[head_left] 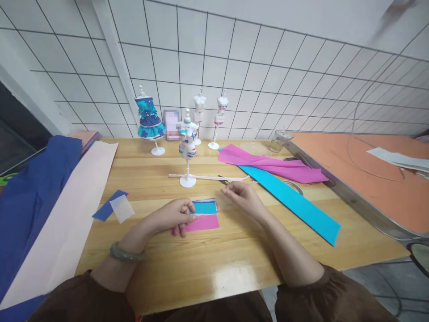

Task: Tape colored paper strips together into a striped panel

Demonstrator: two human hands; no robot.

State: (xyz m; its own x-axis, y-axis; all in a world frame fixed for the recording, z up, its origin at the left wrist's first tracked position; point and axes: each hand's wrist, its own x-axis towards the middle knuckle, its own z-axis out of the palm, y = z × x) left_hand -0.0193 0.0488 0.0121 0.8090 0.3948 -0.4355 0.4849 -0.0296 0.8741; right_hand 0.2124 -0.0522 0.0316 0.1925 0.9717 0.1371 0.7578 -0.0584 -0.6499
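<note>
Seen from the head camera at a wooden table (187,264), a person's left hand (179,217) bends its fingers over the left ends of a blue piece (206,207) and a pink piece (208,222), both in front of the front mannequin (187,143), though whether it pinches or merely presses them cannot be told; the right hand (241,197), to the right of the front mannequin, curls with thumb and fingertips close together, anything small between them impossible to make out. The thin pieces could skew or crease should the left fingers slip or drag, and the front mannequin, on its slim stand, might tip if a knuckle snagged the pale strip (217,177) by its base. Left of the front mannequin lie a blue scrap (106,209) and a white scrap (122,210); right of it, a pink strip (268,165) overlaps a blue strip (295,201); behind it rises a tiled wall (261,89), with an orange worktop (375,188) far to its right
</note>
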